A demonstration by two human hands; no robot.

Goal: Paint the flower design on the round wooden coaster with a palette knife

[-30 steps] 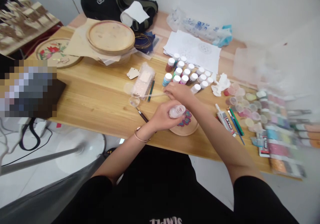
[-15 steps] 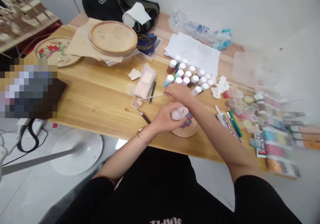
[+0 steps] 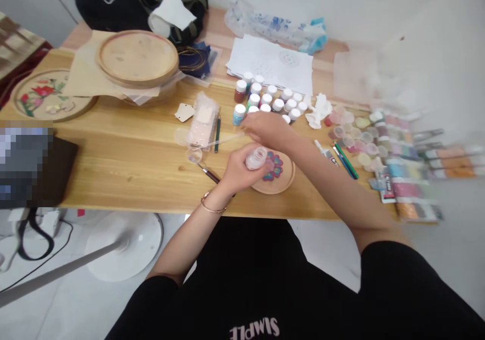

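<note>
A clear bottle (image 3: 255, 159) is clasped in the left hand (image 3: 238, 170); a thin translucent rod (image 3: 226, 139) is pinched in the right hand (image 3: 267, 127).

A shallow round wooden tray (image 3: 138, 54) lies over tan paper (image 3: 85, 75) on the worktop (image 3: 125, 133). Just behind the tray slumps a black bag (image 3: 109, 9), a white roll (image 3: 174, 12) resting on it. Left of the tray sits a flower-patterned disc (image 3: 45, 95); just right of it, coiled gold cord (image 3: 191, 57). Farther right of the tray are printed sheets (image 3: 273, 62), and behind those, crumpled plastic wrapping (image 3: 280, 27). Nearer than the tray, on the floor (image 3: 68, 304), stands a round white base (image 3: 140, 259).
</note>
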